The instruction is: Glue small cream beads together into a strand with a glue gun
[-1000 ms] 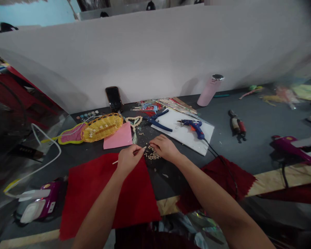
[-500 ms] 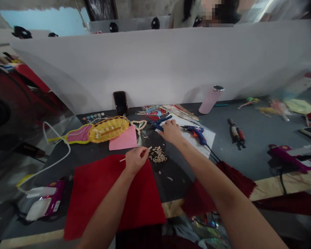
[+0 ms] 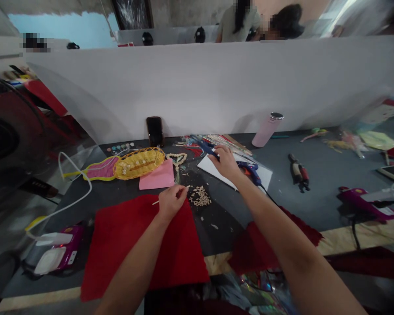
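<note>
Pinching a thin white stick (image 3: 155, 202), the left hand (image 3: 171, 200) is above red cloth (image 3: 118, 236) near the table's (image 3: 318, 205) front edge; the right hand (image 3: 226, 162) grips blue pliers (image 3: 201, 143) toward the back edge.

Setting: a craft workshop, by its fittings. Long dark worktop (image 3: 328, 175) with a raw wood edge (image 3: 341, 234), backed by a white partition (image 3: 190, 87). Hand-craft supplies on it: glue gun (image 3: 256, 175), blue-handled cutter (image 3: 202, 143), heap of small pale pieces (image 3: 201, 197), bundle of coloured strips (image 3: 228, 142), string of beads (image 3: 180, 156), red cloth (image 3: 118, 240). Yellow woven basket (image 3: 151, 158) among them. Purple power strips at both sides, left (image 3: 72, 245) and right (image 3: 369, 203), suggest shared work stations. Beyond the partition: other people (image 3: 225, 26), rough bare wall (image 3: 184, 13) with a patch of blue (image 3: 62, 28). Unfinished walls argue against an office.
</note>
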Tool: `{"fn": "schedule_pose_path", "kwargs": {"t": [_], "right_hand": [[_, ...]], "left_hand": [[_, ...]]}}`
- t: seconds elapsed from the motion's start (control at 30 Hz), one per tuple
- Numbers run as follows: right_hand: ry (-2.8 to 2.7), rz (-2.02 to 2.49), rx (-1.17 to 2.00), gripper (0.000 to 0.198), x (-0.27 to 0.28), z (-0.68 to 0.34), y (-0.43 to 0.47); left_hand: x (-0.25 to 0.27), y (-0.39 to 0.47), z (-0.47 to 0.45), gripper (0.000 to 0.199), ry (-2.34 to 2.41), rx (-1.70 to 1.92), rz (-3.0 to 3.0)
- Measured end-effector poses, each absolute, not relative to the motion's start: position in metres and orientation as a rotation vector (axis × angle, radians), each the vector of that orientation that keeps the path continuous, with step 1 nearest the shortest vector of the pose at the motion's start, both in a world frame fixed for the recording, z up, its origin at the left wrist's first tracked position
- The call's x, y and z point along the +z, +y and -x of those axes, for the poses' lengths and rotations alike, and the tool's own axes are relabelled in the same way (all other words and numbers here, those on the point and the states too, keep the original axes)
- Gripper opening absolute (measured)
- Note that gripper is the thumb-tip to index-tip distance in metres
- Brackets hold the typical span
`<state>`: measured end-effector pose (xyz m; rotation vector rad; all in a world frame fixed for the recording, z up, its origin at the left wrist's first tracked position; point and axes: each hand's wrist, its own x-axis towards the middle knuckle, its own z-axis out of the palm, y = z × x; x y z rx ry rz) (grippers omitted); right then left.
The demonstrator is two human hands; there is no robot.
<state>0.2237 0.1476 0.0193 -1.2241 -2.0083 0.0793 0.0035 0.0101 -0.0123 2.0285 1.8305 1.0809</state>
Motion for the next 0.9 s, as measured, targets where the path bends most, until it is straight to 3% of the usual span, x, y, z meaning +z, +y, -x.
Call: {"fn": "schedule_pose_path", "kwargs": {"t": [0.2,0.47,0.53,0.73,0.9], "right_hand": [[-1.6,1.075,0.67,0.049,0.03,-0.233,0.089],[-1.487,0.977,1.073,0.031,0.028,-0.217,0.042],[-1.614,1.068,1.031,0.031,0.025,-0.215,0.041],[-1.907,1.324,0.503,0.029,0.012,-0.229,0.048],[-1.904,1.272,0.777,0.027,0.013,-0.227,0.05]], "left_hand": [[-0.011,0.01,-0.003,0.025,1.83,1.085,-2.045],[-0.004,0.007,-0.005,0.025,1.833,1.178,-1.993],[-0.003,0.007,-0.005,0.023,1.824,1.232,-1.957],[-0.009,0.008,-0.005,0.021,1.782,1.274,-1.935],[-0.01,0.008,-0.006,0.021,1.778,1.247,-1.964]]}}
